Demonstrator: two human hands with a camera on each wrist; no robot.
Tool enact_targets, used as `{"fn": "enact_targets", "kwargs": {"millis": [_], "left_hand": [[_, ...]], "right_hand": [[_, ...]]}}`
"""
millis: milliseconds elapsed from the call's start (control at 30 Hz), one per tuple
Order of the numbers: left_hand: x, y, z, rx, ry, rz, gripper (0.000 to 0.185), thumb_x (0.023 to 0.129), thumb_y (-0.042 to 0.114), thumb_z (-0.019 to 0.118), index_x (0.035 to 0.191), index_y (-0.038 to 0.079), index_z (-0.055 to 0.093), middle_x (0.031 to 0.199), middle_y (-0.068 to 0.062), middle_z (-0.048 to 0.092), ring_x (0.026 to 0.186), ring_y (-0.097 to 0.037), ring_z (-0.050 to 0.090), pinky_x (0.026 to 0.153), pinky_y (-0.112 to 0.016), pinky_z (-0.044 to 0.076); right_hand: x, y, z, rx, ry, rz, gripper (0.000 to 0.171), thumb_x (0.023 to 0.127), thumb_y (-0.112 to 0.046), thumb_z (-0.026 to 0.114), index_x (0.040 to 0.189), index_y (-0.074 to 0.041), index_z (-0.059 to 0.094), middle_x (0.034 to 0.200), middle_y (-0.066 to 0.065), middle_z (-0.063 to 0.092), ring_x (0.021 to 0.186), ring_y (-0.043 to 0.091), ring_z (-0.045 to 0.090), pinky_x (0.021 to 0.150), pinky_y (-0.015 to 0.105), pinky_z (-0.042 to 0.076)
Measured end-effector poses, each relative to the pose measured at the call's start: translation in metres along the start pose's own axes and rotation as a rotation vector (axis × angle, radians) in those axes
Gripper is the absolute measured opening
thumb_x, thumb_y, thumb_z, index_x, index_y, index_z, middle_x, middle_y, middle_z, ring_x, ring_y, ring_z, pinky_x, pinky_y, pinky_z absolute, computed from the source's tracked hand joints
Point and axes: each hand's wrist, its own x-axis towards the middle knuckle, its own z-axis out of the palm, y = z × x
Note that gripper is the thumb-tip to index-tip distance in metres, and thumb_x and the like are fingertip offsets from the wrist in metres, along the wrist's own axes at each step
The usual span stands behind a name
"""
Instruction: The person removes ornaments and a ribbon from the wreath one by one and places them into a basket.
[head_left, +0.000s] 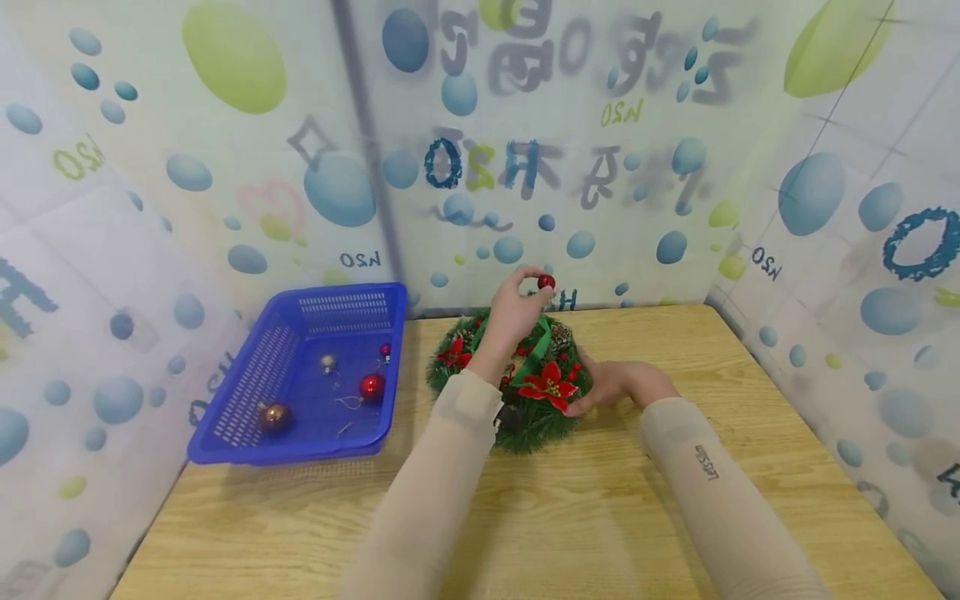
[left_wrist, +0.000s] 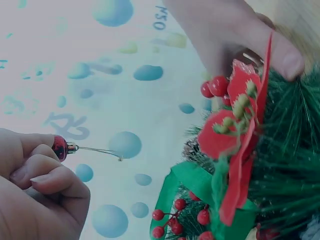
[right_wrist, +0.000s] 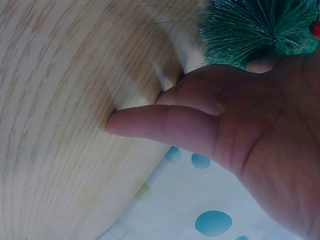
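Observation:
A small red bauble is pinched in my left hand, above the far part of a green Christmas wreath. In the left wrist view the bauble's metal cap and thin hanging loop stick out from the fingers, apart from the wreath. My right hand holds the wreath's right edge, its thumb on the needles near a red poinsettia. In the right wrist view, one straight finger lies along the table. Green ribbon, red berries and pine cones dress the wreath.
A blue plastic basket stands left of the wreath. Inside it lie a red bauble, a brown bauble and smaller ornaments. The wooden table meets patterned curtains at the back and sides.

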Motion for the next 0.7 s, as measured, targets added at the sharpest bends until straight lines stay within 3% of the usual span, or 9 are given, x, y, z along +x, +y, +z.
{"fn": "enact_targets", "kwargs": {"millis": [333, 567, 700], "left_hand": [[-0.019, 0.002, -0.004, -0.04, 0.032, 0.019, 0.029, 0.096, 0.04, 0.062, 0.124, 0.039, 0.058, 0.109, -0.002, 0.068, 0.071, -0.023, 0.056, 0.053, -0.034, 0.039], [-0.037, 0.002, -0.012, -0.038, 0.021, -0.001, 0.029, 0.095, 0.04, 0.063, 0.124, 0.039, 0.058, 0.118, 0.001, 0.068, 0.074, -0.013, 0.06, 0.05, -0.034, 0.041], [-0.046, 0.003, -0.016, -0.062, 0.026, -0.007, 0.028, 0.096, 0.038, 0.062, 0.124, 0.038, 0.058, 0.112, 0.0, 0.07, 0.054, -0.016, 0.047, 0.042, -0.031, 0.034]], "right_hand": [[0.002, 0.002, -0.001, 0.038, -0.009, 0.008, 0.139, 0.069, -0.073, 0.072, 0.154, -0.015, -0.022, 0.163, 0.022, 0.009, 0.147, 0.046, 0.02, 0.115, 0.06, 0.025], [0.002, 0.0, 0.0, 0.067, -0.019, 0.022, 0.141, 0.067, -0.074, 0.073, 0.154, -0.018, -0.023, 0.164, 0.021, 0.004, 0.148, 0.046, 0.015, 0.115, 0.061, 0.024], [0.001, 0.0, 0.0, 0.065, -0.021, 0.037, 0.141, 0.067, -0.075, 0.072, 0.154, -0.019, -0.023, 0.164, 0.02, 0.004, 0.149, 0.046, 0.013, 0.115, 0.061, 0.024]]}}
